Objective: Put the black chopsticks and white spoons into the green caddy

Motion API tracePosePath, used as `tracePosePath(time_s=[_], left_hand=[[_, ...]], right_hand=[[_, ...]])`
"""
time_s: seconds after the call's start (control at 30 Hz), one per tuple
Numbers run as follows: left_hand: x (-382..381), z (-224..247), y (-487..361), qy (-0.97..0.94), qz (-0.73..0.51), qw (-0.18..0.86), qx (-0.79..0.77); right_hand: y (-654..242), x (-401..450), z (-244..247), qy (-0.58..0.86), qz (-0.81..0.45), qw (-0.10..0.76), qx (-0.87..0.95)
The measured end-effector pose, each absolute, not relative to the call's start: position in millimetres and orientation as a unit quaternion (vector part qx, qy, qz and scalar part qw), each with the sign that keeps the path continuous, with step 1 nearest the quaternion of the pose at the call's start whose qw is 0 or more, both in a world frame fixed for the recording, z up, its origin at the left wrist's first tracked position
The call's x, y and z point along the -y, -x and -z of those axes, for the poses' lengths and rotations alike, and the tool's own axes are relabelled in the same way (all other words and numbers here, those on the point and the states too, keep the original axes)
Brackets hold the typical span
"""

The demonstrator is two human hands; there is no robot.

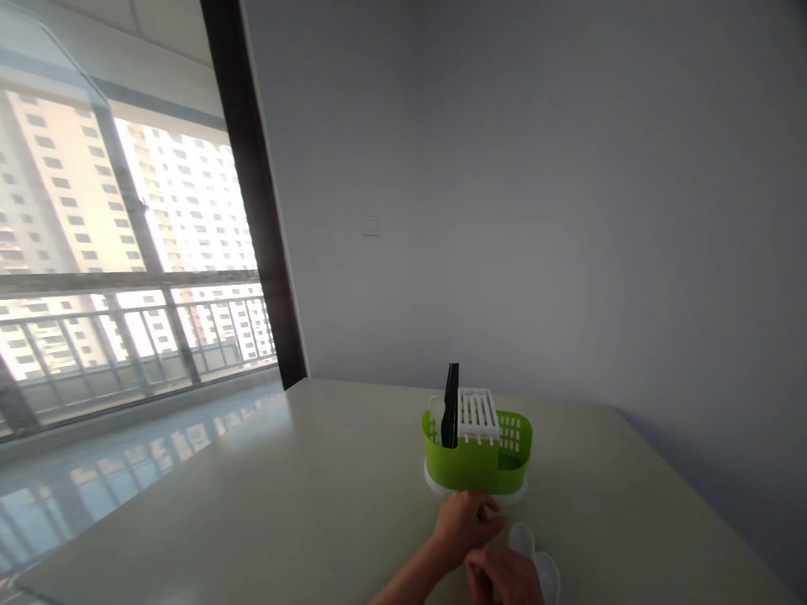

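My left hand (467, 527) reaches over the table just in front of a green utensil basket (470, 464), with its fingers curled; what they hold, if anything, is hidden. Below it, at the bottom of the view, my right hand (508, 576) is closed, its fingertips hidden. Against its right side show the bowls of two white spoons, one upper (522, 539) and one lower (548, 578); their handles are out of sight. Inside the basket, long black utensils (450, 407) stand upright beside another white spoon (437, 408). A white slotted rack (477, 413) tops the basket's middle.
A white base (435, 484) supports the basket on the pale tabletop (315, 487). Behind the table rises a grey wall (504, 210) with a switch plate (371, 226). To the left, a dark frame (252, 168) borders a glazed balcony with a railing (145, 336).
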State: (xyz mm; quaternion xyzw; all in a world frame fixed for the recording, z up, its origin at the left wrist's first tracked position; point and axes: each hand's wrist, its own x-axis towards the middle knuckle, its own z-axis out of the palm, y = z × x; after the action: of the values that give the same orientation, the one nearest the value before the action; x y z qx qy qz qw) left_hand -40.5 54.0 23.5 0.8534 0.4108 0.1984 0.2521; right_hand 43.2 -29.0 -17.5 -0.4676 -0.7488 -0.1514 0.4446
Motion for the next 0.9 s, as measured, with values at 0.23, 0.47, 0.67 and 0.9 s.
tracePosePath(time_s=[0.23, 0.47, 0.67, 0.9], left_hand=[[-58, -12, 17, -0.848, -0.161, 0.289, -0.414], [-55, -46, 56, -0.817, -0.314, 0.243, -0.419], [-36, -74, 95, -0.809, -0.409, 0.173, -0.385], [-11, -76, 109, -0.853, -0.434, 0.011, -0.291]], right_hand=[[-58, 32, 4, 0.497, 0.104, 0.456, 0.731], [-54, 37, 2, 0.585, -0.022, 0.485, 0.65], [-52, 29, 10, 0.621, -0.105, 0.484, 0.607], [-49, 32, 7, 0.573, -0.157, 0.413, 0.69]])
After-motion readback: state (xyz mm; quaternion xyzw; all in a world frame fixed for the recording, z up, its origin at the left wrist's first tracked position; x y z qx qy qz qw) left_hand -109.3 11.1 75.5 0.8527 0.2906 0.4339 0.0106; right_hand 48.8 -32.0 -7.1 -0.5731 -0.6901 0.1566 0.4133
